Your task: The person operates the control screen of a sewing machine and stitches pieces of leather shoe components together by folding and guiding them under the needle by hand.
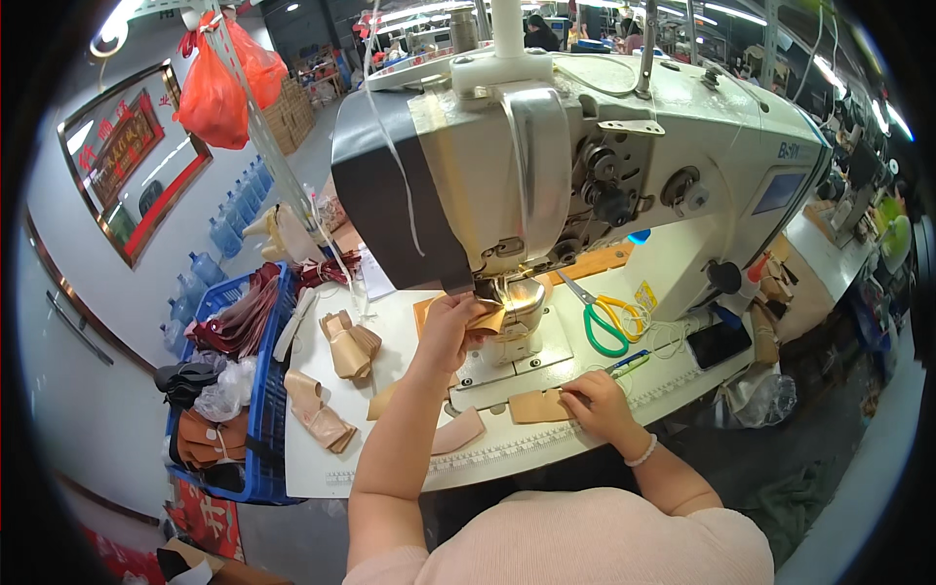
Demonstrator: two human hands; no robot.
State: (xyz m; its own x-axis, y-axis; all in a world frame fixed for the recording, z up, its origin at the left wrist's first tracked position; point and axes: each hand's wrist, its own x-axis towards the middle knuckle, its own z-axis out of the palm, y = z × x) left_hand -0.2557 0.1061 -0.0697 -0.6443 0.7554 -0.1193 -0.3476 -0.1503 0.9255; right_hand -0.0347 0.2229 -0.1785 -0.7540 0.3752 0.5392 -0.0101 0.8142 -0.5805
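A large white and grey sewing machine [624, 136] stands in front of me. My left hand [450, 330] is closed on a tan leather-like piece [487, 318], holding it beside the needle area at the machine's raised bed [524, 317]. The piece's far edge is hidden by the machine. Nearer the table's front edge, my right hand [600, 404] has its fingers closed at the right end of a flat tan rectangular piece [538, 407] lying on the table. Just beyond that hand lies a slim green and blue tool [629, 364].
Scissors [603, 327] with green and yellow handles and a black phone [720, 343] lie to the right. Stacks of tan pieces [351, 346] rest on the left. A measuring tape [526, 446] runs along the front edge. A blue crate [263, 419] stands left of the table.
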